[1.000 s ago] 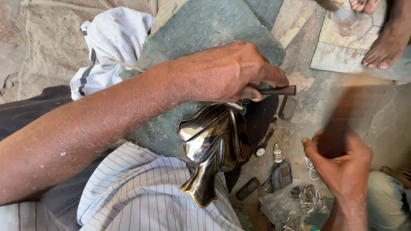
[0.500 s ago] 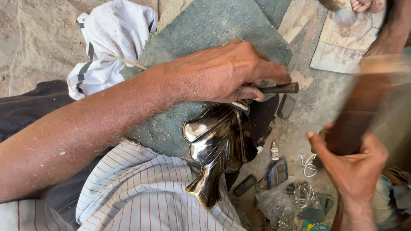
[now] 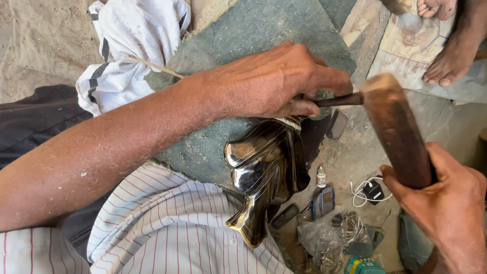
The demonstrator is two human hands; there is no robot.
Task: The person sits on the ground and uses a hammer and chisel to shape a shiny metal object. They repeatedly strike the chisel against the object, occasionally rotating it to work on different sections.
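Floor-level metalcraft workshop: dusty stone slab (image 3: 243, 35), wooden mallet (image 3: 398, 132), polished brass leaf (image 3: 264, 167)

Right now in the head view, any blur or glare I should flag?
Head view: mostly sharp in soft daylight. The wooden mallet in the right hand is slightly soft at its top end. The polished leaf-shaped metal piece throws bright specular streaks and dark reflections. The left hand, gripping the dark chisel, is crisp and shades the stone slab beneath.
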